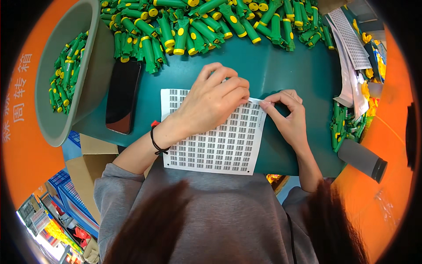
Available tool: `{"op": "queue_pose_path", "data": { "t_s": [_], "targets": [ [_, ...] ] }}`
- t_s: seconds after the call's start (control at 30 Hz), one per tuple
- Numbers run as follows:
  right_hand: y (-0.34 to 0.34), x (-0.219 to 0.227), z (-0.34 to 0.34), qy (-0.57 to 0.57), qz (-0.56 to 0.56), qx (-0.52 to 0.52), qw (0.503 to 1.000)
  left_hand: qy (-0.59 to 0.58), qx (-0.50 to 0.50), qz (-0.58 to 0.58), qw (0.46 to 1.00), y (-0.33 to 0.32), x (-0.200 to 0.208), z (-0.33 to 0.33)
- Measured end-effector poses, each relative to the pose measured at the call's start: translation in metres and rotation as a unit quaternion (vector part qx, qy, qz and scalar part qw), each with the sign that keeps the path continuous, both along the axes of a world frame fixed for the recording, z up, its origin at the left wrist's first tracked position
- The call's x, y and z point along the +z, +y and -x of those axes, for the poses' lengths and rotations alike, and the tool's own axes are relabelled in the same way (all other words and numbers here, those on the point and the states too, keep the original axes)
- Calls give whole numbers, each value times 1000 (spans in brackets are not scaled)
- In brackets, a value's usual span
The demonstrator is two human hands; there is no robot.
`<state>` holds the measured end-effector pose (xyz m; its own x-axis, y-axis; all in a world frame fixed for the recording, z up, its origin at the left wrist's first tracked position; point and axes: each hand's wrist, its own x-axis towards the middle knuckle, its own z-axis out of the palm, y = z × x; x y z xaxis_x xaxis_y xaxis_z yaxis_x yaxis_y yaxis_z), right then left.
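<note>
- Both hands are at the upper right of a white rectangular paper sheet [213,152] printed with rows of small dark label blocks, which lies at the near edge of the smooth green desk [303,68].
- Left hand [215,97] reaches across the sheet, back uppermost, fingers bent and bunched near the top edge; whether a label sits between its fingertips, I cannot tell.
- Right hand [289,112] comes in from the right, thumb and forefinger pinching the sheet's corner, remaining fingers curled.
- Lifting a label seems to be the step: best to hold the corner taut, peel slowly at a low angle, and touch only the label's rim.
- Pressing the sheet flat should prevent creasing or slipping.
</note>
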<state>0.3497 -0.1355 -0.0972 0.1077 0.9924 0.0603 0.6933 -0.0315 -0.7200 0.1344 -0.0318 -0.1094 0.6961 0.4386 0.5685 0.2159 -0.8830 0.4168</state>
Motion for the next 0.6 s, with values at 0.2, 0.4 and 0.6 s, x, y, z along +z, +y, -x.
{"op": "queue_pose_path", "data": {
  "t_s": [0.2,0.4,0.6],
  "targets": [
    [62,33,-33,-63,-126,81,987,-85,1,58,995,5,-1,4],
    [158,40,-85,-426,-221,243,843,-146,10,129,981,9,0,3],
    [77,39,-23,-266,-193,205,922,-222,65,193,953,-3,31,0]
  ]
}}
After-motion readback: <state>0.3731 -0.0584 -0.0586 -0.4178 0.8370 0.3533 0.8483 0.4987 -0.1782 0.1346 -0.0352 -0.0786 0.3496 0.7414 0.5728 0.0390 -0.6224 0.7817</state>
